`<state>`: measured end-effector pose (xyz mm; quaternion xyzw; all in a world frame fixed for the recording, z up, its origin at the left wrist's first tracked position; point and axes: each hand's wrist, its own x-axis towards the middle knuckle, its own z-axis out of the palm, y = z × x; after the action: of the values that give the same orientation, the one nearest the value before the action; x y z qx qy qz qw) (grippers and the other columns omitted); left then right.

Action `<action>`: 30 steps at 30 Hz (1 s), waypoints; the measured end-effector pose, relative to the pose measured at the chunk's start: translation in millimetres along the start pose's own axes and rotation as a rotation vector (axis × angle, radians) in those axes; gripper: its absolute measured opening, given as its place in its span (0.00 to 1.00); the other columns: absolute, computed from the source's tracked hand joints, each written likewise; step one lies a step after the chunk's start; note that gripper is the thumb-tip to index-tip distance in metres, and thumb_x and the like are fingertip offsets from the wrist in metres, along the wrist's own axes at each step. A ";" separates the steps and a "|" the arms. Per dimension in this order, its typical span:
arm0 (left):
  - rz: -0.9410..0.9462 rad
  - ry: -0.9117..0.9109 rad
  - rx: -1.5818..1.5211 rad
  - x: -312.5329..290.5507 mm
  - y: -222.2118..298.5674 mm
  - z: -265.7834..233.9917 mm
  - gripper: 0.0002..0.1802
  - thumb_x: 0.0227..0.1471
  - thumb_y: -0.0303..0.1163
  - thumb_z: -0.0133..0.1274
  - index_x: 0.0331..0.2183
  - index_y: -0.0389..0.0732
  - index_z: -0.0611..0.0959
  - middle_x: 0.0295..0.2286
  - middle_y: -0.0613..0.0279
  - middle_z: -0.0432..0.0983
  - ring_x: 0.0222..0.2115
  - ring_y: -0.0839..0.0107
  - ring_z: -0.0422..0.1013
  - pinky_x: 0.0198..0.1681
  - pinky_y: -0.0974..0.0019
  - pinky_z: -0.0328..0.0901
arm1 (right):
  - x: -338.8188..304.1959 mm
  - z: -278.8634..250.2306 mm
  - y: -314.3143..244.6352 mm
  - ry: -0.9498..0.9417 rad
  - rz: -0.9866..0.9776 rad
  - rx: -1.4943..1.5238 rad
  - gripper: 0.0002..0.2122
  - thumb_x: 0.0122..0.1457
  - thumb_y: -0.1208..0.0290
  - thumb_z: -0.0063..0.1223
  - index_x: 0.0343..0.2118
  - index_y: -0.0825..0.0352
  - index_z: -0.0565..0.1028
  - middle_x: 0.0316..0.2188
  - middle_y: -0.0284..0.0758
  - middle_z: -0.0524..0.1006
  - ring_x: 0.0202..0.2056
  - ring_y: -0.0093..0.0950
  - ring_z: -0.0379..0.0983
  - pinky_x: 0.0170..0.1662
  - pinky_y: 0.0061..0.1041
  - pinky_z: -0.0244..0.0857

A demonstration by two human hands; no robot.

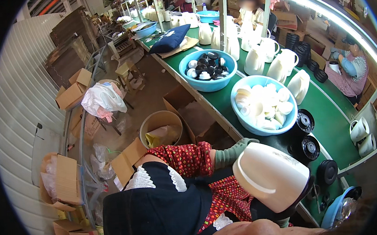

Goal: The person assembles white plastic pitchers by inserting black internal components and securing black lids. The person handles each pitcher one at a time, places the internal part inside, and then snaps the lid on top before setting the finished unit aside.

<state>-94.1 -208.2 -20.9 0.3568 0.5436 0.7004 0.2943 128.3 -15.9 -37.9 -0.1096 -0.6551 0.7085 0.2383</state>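
A white jug body lies tilted in front of me, above my lap, with a black base at its lower right end. My left hand, in a grey-green knitted glove, is closed on the jug's upper left end; some fingers pass out of sight behind it. Of my right hand only a patch of green glove shows under the jug near the base, and its fingers are hidden. Beyond the jug, black round bases rest on the green conveyor belt.
On the bench stand a blue basin of white parts and another basin of black and white lids. Several white jugs line the belt. A round bin and cardboard boxes are at left. Two co-workers sit across.
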 end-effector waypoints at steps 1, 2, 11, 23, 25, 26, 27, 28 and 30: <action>0.189 0.022 0.298 4.7 4.3 -2.6 0.10 0.53 0.29 0.64 0.38 0.38 0.84 0.37 0.60 0.79 0.41 0.66 0.77 0.46 0.62 0.73 | -1.1 0.2 -0.4 0.005 -0.027 -0.042 0.34 0.77 0.47 0.32 0.75 0.69 0.56 0.67 0.44 0.70 0.64 0.41 0.69 0.69 0.47 0.62; 0.378 0.039 0.595 9.9 24.4 -0.4 0.12 0.52 0.30 0.66 0.39 0.38 0.84 0.39 0.58 0.78 0.42 0.63 0.78 0.46 0.62 0.74 | -3.7 -1.2 -0.9 0.019 -0.054 -0.077 0.33 0.77 0.47 0.32 0.75 0.69 0.56 0.67 0.44 0.70 0.64 0.41 0.69 0.69 0.47 0.62; 0.075 0.063 0.545 7.5 4.2 -8.4 0.07 0.51 0.30 0.65 0.30 0.40 0.83 0.32 0.59 0.79 0.37 0.63 0.77 0.41 0.60 0.72 | -10.9 -1.4 -1.8 0.033 -0.147 -0.222 0.32 0.77 0.50 0.33 0.75 0.69 0.56 0.67 0.44 0.70 0.63 0.39 0.70 0.68 0.46 0.65; 0.627 -0.140 0.868 16.6 73.0 4.7 0.22 0.40 0.33 0.69 0.41 0.39 0.85 0.42 0.50 0.79 0.43 0.50 0.78 0.45 0.53 0.74 | -19.5 -11.2 -16.8 0.047 -0.170 0.055 0.31 0.77 0.53 0.35 0.75 0.68 0.56 0.66 0.44 0.70 0.62 0.37 0.72 0.65 0.44 0.68; 0.627 -0.079 0.849 11.8 70.8 3.8 0.21 0.39 0.32 0.71 0.39 0.36 0.86 0.38 0.51 0.80 0.41 0.53 0.78 0.44 0.55 0.74 | -10.8 -4.6 -24.6 0.019 0.095 0.370 0.35 0.76 0.45 0.34 0.77 0.64 0.52 0.68 0.42 0.68 0.64 0.36 0.69 0.67 0.41 0.64; 0.507 -0.029 0.768 9.4 54.1 -2.4 0.20 0.43 0.32 0.71 0.39 0.36 0.87 0.37 0.54 0.82 0.41 0.56 0.79 0.45 0.56 0.75 | -7.9 2.3 -35.6 0.037 0.234 0.472 0.39 0.75 0.37 0.32 0.79 0.60 0.48 0.70 0.40 0.66 0.66 0.35 0.66 0.69 0.39 0.60; 0.186 -0.151 0.407 3.7 45.3 -2.8 0.21 0.50 0.30 0.68 0.46 0.36 0.86 0.45 0.54 0.81 0.46 0.59 0.78 0.49 0.58 0.75 | -4.8 9.0 -42.9 -0.036 0.167 0.532 0.43 0.72 0.32 0.33 0.79 0.57 0.44 0.74 0.39 0.59 0.70 0.34 0.59 0.72 0.39 0.54; -0.145 -0.145 0.061 -4.1 41.9 -1.8 0.22 0.57 0.27 0.65 0.53 0.36 0.84 0.53 0.53 0.80 0.52 0.61 0.78 0.53 0.60 0.75 | -0.6 15.4 -55.8 -0.057 0.054 0.410 0.50 0.67 0.29 0.43 0.79 0.60 0.41 0.77 0.41 0.50 0.75 0.36 0.51 0.74 0.40 0.47; -0.083 -0.372 0.160 -13.5 26.8 7.9 0.27 0.63 0.33 0.60 0.61 0.37 0.77 0.59 0.52 0.75 0.57 0.60 0.74 0.59 0.58 0.71 | 2.1 -0.2 -47.2 -0.160 -0.258 -0.030 0.58 0.59 0.26 0.55 0.79 0.63 0.43 0.79 0.48 0.44 0.77 0.43 0.44 0.76 0.43 0.42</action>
<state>-80.5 -220.9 3.9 0.4796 0.5479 0.5644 0.3889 135.8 -13.4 8.7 0.0285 -0.6910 0.6687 0.2728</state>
